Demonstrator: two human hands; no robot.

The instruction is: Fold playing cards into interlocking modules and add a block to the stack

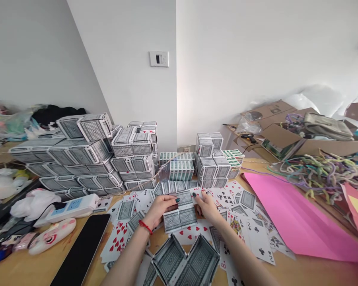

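Both hands clamp a small card box (179, 217) from either side: left hand (162, 207) on its left, right hand (208, 206) on its right, fingertips seemingly on its top edge. It rests among loose playing cards (256, 234) on the surface (20, 272), with stacked boxes (86, 159) behind and pink paper (289, 214) to the right.

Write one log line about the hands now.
left hand: holds card box | right hand: holds card box | around: loose cards, stacked card boxes

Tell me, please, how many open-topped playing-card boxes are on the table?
2. One open card box sits at the near table edge; the other touches its right side, both nearer than the card cube in the left hand and right hand. Others may be hidden.
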